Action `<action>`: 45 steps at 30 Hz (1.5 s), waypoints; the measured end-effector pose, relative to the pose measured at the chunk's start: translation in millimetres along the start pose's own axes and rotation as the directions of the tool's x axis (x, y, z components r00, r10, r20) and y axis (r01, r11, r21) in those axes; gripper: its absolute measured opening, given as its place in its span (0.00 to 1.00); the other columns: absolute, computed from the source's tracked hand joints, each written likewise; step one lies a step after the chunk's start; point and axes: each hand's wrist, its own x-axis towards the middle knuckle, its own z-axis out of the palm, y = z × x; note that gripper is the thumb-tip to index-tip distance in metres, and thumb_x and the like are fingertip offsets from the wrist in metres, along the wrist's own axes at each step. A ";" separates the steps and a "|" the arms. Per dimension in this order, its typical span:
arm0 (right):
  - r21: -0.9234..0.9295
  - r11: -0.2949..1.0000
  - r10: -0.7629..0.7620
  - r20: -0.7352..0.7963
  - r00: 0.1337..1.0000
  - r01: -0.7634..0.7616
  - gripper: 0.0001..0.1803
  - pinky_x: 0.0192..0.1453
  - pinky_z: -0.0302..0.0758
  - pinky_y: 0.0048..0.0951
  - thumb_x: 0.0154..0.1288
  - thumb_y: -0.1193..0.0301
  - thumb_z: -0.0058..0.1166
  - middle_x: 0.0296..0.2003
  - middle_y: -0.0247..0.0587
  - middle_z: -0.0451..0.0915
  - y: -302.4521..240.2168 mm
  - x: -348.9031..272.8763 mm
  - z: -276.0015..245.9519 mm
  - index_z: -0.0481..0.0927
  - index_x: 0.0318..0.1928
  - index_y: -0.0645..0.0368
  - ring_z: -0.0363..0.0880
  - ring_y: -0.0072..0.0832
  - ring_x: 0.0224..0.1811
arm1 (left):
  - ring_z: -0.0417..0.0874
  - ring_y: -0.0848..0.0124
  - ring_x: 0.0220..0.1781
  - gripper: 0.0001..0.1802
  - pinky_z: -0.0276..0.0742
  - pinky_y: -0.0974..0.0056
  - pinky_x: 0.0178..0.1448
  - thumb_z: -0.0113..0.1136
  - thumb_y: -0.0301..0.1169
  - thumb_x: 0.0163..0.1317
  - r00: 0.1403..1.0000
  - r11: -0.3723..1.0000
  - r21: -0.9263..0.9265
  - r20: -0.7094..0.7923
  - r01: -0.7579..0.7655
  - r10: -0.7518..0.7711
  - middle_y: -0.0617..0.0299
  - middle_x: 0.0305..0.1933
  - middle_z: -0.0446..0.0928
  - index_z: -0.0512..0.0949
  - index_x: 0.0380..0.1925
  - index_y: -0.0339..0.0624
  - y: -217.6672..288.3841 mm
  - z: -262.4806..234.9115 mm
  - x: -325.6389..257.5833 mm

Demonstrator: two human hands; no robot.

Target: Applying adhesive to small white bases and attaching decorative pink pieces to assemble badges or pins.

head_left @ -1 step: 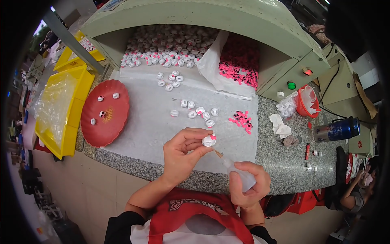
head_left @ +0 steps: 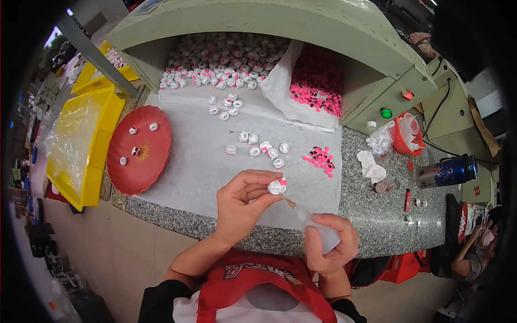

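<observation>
Between the thumb and fingers of my left hand [head_left: 239,207] is a small white rounded piece with a pink patch [head_left: 277,187]. My right hand [head_left: 335,245] grips a translucent squeeze bottle [head_left: 322,232]. Its thin, brownish nozzle [head_left: 291,203] points up and left, its tip close to the underside of the piece; whether they touch I cannot tell. Beyond my hands, several similar white pieces [head_left: 254,152] lie loose on a white sheet [head_left: 199,161]. To their right is a small heap of flat pink-and-black parts [head_left: 321,160].
A pale green metal cabinet [head_left: 258,16] arches over piles of white pieces [head_left: 226,59] and pink parts [head_left: 318,86]. At left are a red plate [head_left: 145,175] holding several pieces and a yellow tray [head_left: 105,156]. A red basket [head_left: 401,141] and a blue bottle [head_left: 449,171] stand at right.
</observation>
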 end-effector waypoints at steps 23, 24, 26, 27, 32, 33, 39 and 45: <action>0.009 0.999 0.045 -0.021 0.999 -0.044 0.11 0.22 0.71 0.23 0.43 0.80 0.58 0.23 0.44 0.78 -0.7 -0.7 -6.8 0.76 0.32 0.66 0.77 0.29 0.19 | 0.80 0.61 0.44 0.18 0.78 0.63 0.48 0.58 0.11 0.45 0.986 0.977 -0.129 0.041 0.167 -0.163 0.47 0.42 0.76 0.70 0.37 0.32 1.6 -4.2 5.2; 0.015 0.998 0.055 -0.015 0.998 -0.055 0.11 0.22 0.71 0.22 0.43 0.80 0.58 0.23 0.45 0.79 -1.7 0.0 -6.5 0.76 0.32 0.66 0.77 0.29 0.19 | 0.80 0.61 0.44 0.17 0.78 0.63 0.47 0.58 0.11 0.45 0.983 0.974 -0.132 0.049 0.182 -0.177 0.47 0.42 0.76 0.70 0.38 0.32 1.8 -4.3 4.7; 0.023 0.998 0.065 -0.009 0.998 -0.065 0.11 0.22 0.71 0.22 0.43 0.80 0.58 0.23 0.45 0.79 -3.7 0.1 -5.1 0.76 0.32 0.66 0.77 0.29 0.19 | 0.80 0.61 0.44 0.17 0.78 0.63 0.47 0.58 0.11 0.45 0.980 0.971 -0.135 0.057 0.195 -0.189 0.47 0.42 0.76 0.70 0.38 0.32 1.8 -5.1 3.9; 0.019 0.991 0.130 -0.009 0.991 -0.130 0.09 0.25 0.71 0.20 0.46 0.78 0.56 0.24 0.42 0.78 -5.5 -1.5 -5.0 0.76 0.32 0.65 0.76 0.26 0.21 | 0.80 0.62 0.43 0.17 0.78 0.63 0.47 0.58 0.11 0.46 0.982 0.974 -0.136 0.063 0.184 -0.177 0.48 0.42 0.76 0.70 0.38 0.31 1.6 -6.1 3.7; 0.385 0.629 0.731 0.003 0.682 -0.676 0.09 0.26 0.69 0.17 0.51 0.76 0.52 0.27 0.38 0.78 18.0 -12.4 -18.0 0.74 0.34 0.66 0.74 0.21 0.22 | 0.80 0.63 0.43 0.16 0.78 0.65 0.46 0.58 0.11 0.46 0.987 0.983 -0.095 0.041 0.159 -0.156 0.49 0.42 0.76 0.71 0.38 0.31 -5.9 -10.3 7.0; 0.412 0.565 0.786 -0.005 0.618 -0.715 0.10 0.26 0.70 0.17 0.51 0.77 0.51 0.28 0.38 0.77 36.7 -11.2 -19.9 0.73 0.36 0.66 0.73 0.20 0.22 | 0.80 0.64 0.43 0.17 0.78 0.66 0.46 0.58 0.11 0.46 0.981 0.978 -0.086 0.059 0.191 -0.186 0.50 0.42 0.76 0.71 0.38 0.31 -8.6 -9.9 7.3; -0.175 0.710 0.686 -0.046 0.726 -0.682 0.13 0.27 0.74 0.27 0.49 0.76 0.56 0.30 0.44 0.78 139.8 -5.5 6.2 0.74 0.38 0.62 0.79 0.29 0.27 | 0.80 0.67 0.43 0.18 0.77 0.69 0.46 0.58 0.11 0.46 0.942 0.942 -0.121 0.163 0.313 -0.292 0.52 0.42 0.77 0.71 0.40 0.31 -16.7 -9.0 2.3; -0.649 0.695 0.451 0.060 0.890 -0.309 0.11 0.36 0.74 0.35 0.46 0.67 0.62 0.31 0.46 0.80 148.5 16.7 31.2 0.81 0.31 0.58 0.79 0.41 0.31 | 0.80 0.68 0.42 0.17 0.77 0.69 0.46 0.58 0.11 0.47 0.964 0.960 -0.093 0.060 0.266 -0.261 0.51 0.43 0.77 0.72 0.39 0.31 -16.4 -15.7 -1.9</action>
